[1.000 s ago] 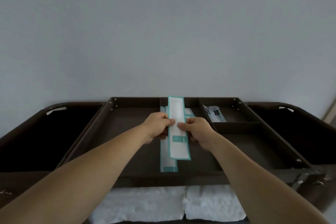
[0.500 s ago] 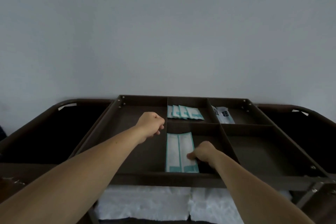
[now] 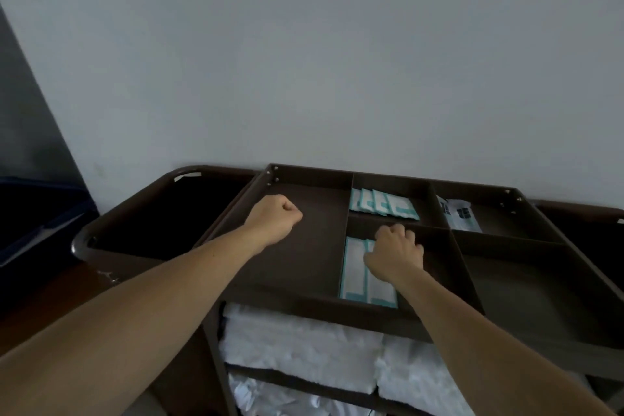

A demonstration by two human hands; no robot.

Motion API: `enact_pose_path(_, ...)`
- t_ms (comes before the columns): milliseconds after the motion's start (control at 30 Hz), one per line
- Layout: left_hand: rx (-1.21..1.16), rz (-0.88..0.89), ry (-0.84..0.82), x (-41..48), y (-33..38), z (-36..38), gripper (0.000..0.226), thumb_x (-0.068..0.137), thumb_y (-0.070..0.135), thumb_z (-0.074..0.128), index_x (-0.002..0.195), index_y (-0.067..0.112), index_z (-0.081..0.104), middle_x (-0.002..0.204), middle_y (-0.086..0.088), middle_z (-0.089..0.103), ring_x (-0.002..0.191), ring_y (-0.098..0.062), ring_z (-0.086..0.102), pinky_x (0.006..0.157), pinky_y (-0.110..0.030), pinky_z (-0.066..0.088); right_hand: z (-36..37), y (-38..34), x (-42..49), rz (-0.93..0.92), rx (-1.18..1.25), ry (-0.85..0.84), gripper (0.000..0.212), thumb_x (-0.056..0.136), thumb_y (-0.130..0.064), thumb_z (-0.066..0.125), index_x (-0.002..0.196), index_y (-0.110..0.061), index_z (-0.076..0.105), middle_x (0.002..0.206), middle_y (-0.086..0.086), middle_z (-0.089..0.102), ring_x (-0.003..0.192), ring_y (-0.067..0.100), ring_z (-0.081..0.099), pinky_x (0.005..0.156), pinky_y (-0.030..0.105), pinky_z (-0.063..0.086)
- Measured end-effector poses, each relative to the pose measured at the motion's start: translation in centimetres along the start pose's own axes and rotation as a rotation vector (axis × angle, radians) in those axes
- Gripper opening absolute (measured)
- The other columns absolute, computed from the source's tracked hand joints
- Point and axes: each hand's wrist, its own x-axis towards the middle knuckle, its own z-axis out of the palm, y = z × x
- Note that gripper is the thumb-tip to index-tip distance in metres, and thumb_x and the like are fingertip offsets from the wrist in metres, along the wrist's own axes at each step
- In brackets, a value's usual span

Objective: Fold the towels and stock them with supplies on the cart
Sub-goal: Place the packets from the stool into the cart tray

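In cart tray | right hand over packets | left hand fisted

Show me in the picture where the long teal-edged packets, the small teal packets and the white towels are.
long teal-edged packets (image 3: 353, 267): head view, middle of the left packet.
small teal packets (image 3: 385, 204): head view, middle of the row.
white towels (image 3: 297, 341): head view, front face of the left towel.

The dark brown cart has a divided top tray. Two long white packets with teal edges lie flat, side by side, in the near middle compartment. Small teal-and-white sachets overlap in a row in the far middle one. Folded white towels fill the shelf beneath.
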Motion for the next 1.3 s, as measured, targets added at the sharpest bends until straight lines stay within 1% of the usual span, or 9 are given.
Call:
enact_pose_path(233,0.011,-0.067,0.139,-1.8,-7.0,-8.3,0.007,0.092,0.034,0.063,0.097,0.03,0.063,0.1,0.007,0.063,0.093,-0.014,0.06,0.075,-0.031,0.048,-1.1,-12.1,-2.8,-0.276,0.205,0.139,0.051,0.091,-0.041,0.058,0.138,-0.023,0.049,0.145,0.001,0.035,0.139,0.028,0.023,0.11,0.048,0.029)
enact_pose_path(367,-0.005,-0.131,0.228,-4.2,-13.0,-15.4,0.019,0.093,0.034,0.061,0.111,0.027,0.064,0.112,0.003,0.062,0.108,-0.02,0.056,0.091,-0.041,0.052,0.4,-20.8,-4.8,-0.43,0.185,0.109,0.045,0.093,-0.041,0.055,0.135,-0.024,0.052,0.151,0.001,0.029,0.142,0.028,0.015,0.112,0.05,0.026)
enact_pose_path(467,0.007,-0.182,0.301,-6.4,-18.6,-21.8,0.009,0.091,0.029,0.06,0.093,0.021,0.064,0.102,-0.001,0.064,0.107,-0.031,0.059,0.095,-0.048,0.052,2.4,-28.7,-6.9,-0.519,0.206,0.057,0.041,0.096,-0.04,0.053,0.135,-0.028,0.053,0.153,0.001,0.027,0.144,0.028,0.013,0.115,0.051,0.023)
enact_pose_path(567,0.01,-0.273,0.359,-8.5,-25.0,-28.5,0.015,0.088,0.028,0.06,0.089,0.014,0.066,0.1,-0.012,0.067,0.094,-0.03,0.062,0.083,-0.042,0.055,4.7,-37.1,-9.6,-0.562,0.161,0.028,0.043,0.098,-0.044,0.051,0.137,-0.027,0.052,0.154,0.002,0.027,0.144,0.028,0.017,0.115,0.05,0.025)
enact_pose_path(733,0.089,-0.39,0.417,-11.8,-35.0,-37.4,0.042,0.09,0.038,0.061,0.129,0.02,0.061,0.12,-0.005,0.063,0.103,-0.026,0.061,0.08,-0.036,0.052,8.1,-48.6,-13.3,-0.635,0.131,-0.1,0.043,0.098,-0.046,0.048,0.135,-0.024,0.055,0.149,0.005,0.036,0.139,0.03,0.027,0.11,0.049,0.03)
enact_pose_path(833,0.142,-0.461,0.412,-12.7,-39.6,-40.2,0.049,0.089,0.041,0.059,0.135,0.023,0.056,0.13,-0.003,0.057,0.116,-0.025,0.055,0.076,-0.032,0.041,10.0,-53.3,-14.2,-0.674,0.119,-0.139,0.046,0.098,-0.046,0.051,0.138,-0.024,0.051,0.149,0.006,0.038,0.139,0.03,0.03,0.11,0.05,0.031)
enact_pose_path(967,0.053,-0.506,0.409,-11.6,-44.1,-42.1,0.05,0.088,0.04,0.06,0.135,0.022,0.056,0.118,-0.003,0.061,0.095,-0.023,0.065,0.077,-0.038,0.056,12.5,-58.5,-13.4,-0.725,0.131,-0.149,0.048,0.098,-0.049,0.05,0.139,-0.024,0.05,0.147,0.004,0.04,0.135,0.028,0.034,0.107,0.048,0.034)
enact_pose_path(1133,0.003,-0.543,0.335,-7.3,-48.9,-42.9,0.053,0.086,0.04,0.059,0.136,0.022,0.054,0.125,-0.001,0.056,0.093,-0.018,0.065,0.082,-0.04,0.057,16.3,-64.3,-9.4,-0.741,0.099,-0.24,0.051,0.097,-0.05,0.048,0.141,-0.023,0.049,0.146,0.006,0.041,0.134,0.03,0.034,0.107,0.05,0.033)
enact_pose_path(1300,0.026,-0.589,0.286,-1.0,-52.9,-45.3,0.046,0.088,0.039,0.062,0.13,0.024,0.057,0.103,0.009,0.057,0.082,-0.005,0.058,0.073,-0.028,0.051,20.8,-70.9,-3.9,-0.708,0.148,-0.332,0.051,0.098,-0.048,0.048,0.14,-0.02,0.05,0.14,0.007,0.047,0.13,0.031,0.041,0.106,0.05,0.039)
